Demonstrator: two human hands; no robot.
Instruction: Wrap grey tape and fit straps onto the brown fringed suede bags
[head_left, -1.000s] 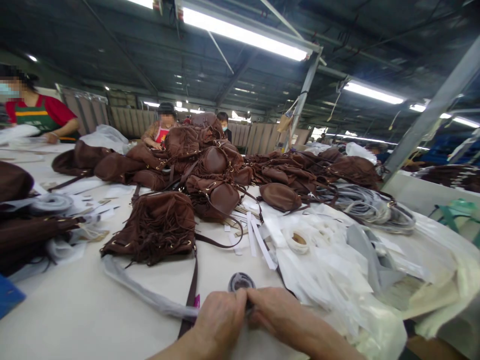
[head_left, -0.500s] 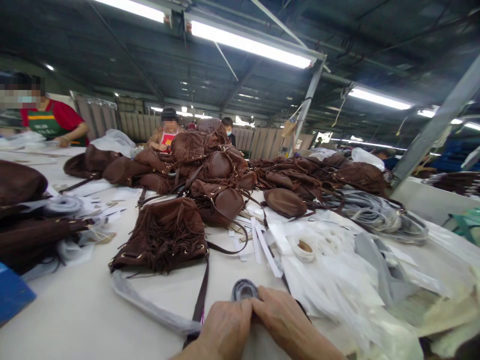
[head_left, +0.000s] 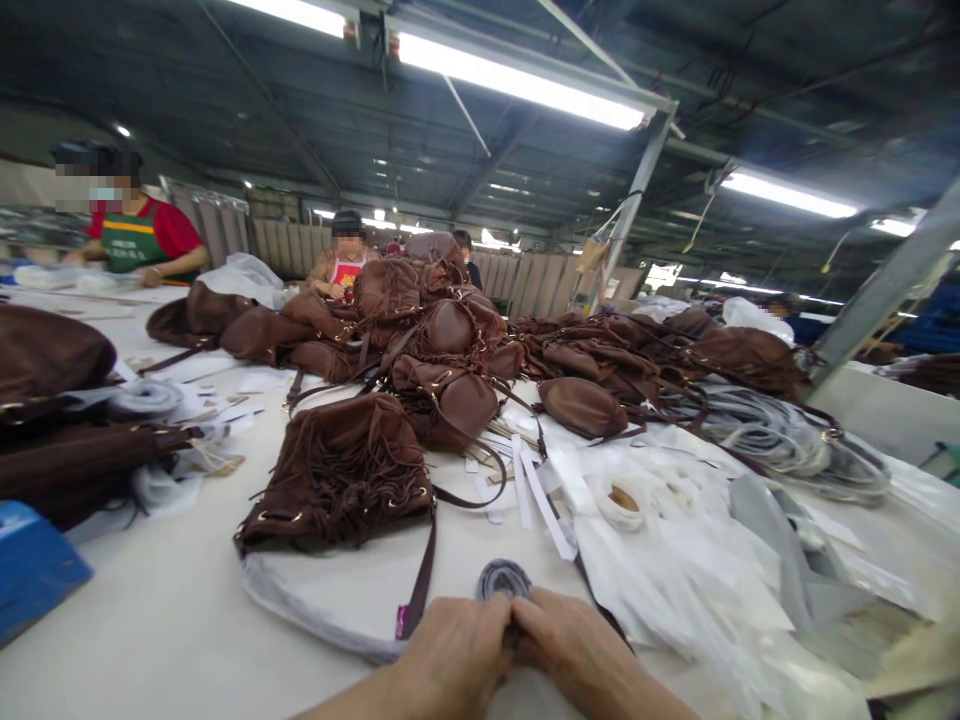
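Observation:
A dark coil of rolled strap [head_left: 504,578], with a greyish plastic-like covering, stands on the table at the lower middle. My left hand [head_left: 461,635] and my right hand [head_left: 566,630] close on its near side, thumbs together; the fingertips are hidden. Just beyond to the left lies a brown fringed bag [head_left: 352,475] with gold eyelets. From its lower left corner a strap wrapped in clear plastic [head_left: 300,610] curves toward my left hand and passes out of sight behind it. A bare brown strap [head_left: 425,570] with a small purple tag [head_left: 402,622] also runs from the bag.
A heap of brown bags [head_left: 442,330] fills the table's far side. White plastic sheeting [head_left: 675,540] spreads at right, with a tape roll [head_left: 625,505] on it and a bundle of plastic-wrapped straps [head_left: 787,440] beyond. A blue box [head_left: 37,570] sits left. Co-workers stand across the table.
The coil looks fuller and more tightly wound, with both hands still at it. The view has shifted slightly, so the surroundings sit further right.

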